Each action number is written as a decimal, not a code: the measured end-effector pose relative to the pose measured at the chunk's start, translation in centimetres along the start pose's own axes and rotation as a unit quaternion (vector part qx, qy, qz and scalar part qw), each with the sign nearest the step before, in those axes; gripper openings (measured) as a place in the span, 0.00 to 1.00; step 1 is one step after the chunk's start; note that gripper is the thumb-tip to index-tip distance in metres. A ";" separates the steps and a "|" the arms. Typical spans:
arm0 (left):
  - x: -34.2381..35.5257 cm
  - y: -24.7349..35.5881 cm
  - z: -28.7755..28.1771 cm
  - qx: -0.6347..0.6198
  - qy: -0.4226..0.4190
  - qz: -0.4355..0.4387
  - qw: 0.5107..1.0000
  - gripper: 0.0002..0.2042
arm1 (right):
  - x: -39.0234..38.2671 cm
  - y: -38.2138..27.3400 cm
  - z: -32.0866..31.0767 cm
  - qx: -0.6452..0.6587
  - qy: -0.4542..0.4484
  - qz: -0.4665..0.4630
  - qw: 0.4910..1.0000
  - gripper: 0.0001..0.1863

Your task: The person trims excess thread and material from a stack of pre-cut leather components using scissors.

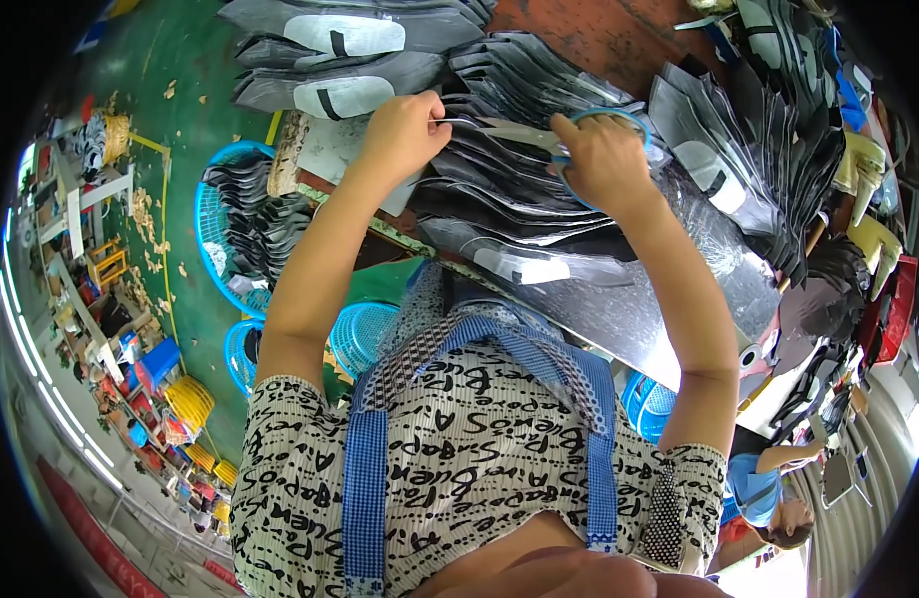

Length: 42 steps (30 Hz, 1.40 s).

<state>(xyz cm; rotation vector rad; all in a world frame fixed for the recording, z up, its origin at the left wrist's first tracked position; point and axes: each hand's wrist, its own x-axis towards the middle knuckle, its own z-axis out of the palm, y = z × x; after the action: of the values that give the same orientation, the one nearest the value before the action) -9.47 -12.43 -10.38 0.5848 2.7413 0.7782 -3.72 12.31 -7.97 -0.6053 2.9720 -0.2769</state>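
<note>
My right hand (609,159) is closed round the blue handles of a pair of scissors (519,133). Their metal blades point left, toward my left hand (405,140). That hand is closed in a pinch beside the blade tips; a thin pale line shows at its fingertips, too fine to name. Under and between both hands lies an overlapping row of black pieces that look like shoe uppers (519,194), some with pale grey patches. They rest on a worn metal-topped table (669,309).
More bundles of black uppers lie at the far left (350,90) and right (719,149). Yellow shoe lasts (868,239) stand at the right edge. Blue baskets (208,234) sit on the green floor, one filled with black pieces. Another person (764,488) is at lower right.
</note>
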 end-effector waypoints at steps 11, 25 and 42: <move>-0.2 2.5 -1.3 -0.353 -0.037 -0.020 0.935 0.07 | -0.2 1.8 -0.7 0.364 -0.003 0.131 0.922 0.21; 2.0 1.4 1.2 -0.110 -0.044 -0.007 0.993 0.12 | -4.8 4.2 2.5 0.308 0.118 0.233 0.915 0.14; 1.5 0.7 0.0 -0.064 0.075 0.066 0.993 0.05 | 2.0 1.1 -0.4 0.036 0.021 -0.005 0.999 0.19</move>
<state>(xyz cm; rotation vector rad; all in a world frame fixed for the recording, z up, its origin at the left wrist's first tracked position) -10.64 -11.22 -10.19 0.7120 2.7817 1.0619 -6.02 12.57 -7.92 -0.6133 2.9843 -0.4006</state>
